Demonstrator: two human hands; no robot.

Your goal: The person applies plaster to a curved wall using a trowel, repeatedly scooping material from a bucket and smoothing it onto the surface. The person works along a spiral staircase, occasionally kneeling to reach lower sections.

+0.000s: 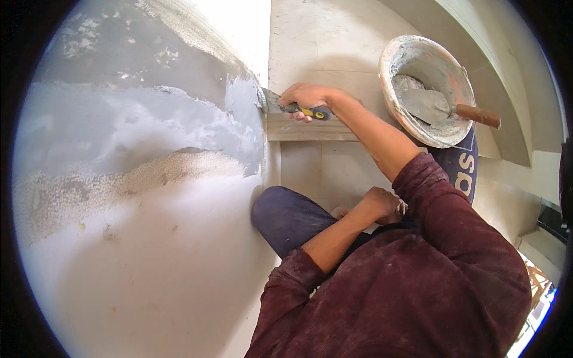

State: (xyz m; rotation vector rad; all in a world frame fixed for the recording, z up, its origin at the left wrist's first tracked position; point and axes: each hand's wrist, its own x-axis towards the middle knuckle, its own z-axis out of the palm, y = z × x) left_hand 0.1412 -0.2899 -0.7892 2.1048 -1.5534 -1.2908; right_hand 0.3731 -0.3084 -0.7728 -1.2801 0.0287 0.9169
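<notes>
My right hand (307, 100) is wrapped round the black and yellow handle of a putty knife (273, 101). The knife's blade meets the left wall at its corner, on a patch of smooth grey plaster (242, 119) that looks wet. Low over my lap, my left hand (385, 204) is closed, its fingers curled and partly hidden; whatever they hold, if anything, cannot be made out. To the right of my right forearm stands a plaster-smeared bucket (391, 113). A pointed trowel (427, 105) with a wooden handle lies across its inside, above some grey plaster.
Grey plaster (119, 119) runs in a broad band along the white wall (149, 268), with a rough, thin lower edge. Below my right hand a pale ledge (310, 128) juts out from the corner. My bent knee (286, 209) is close to the wall. A curved beige edge (501, 71) passes behind the bucket.
</notes>
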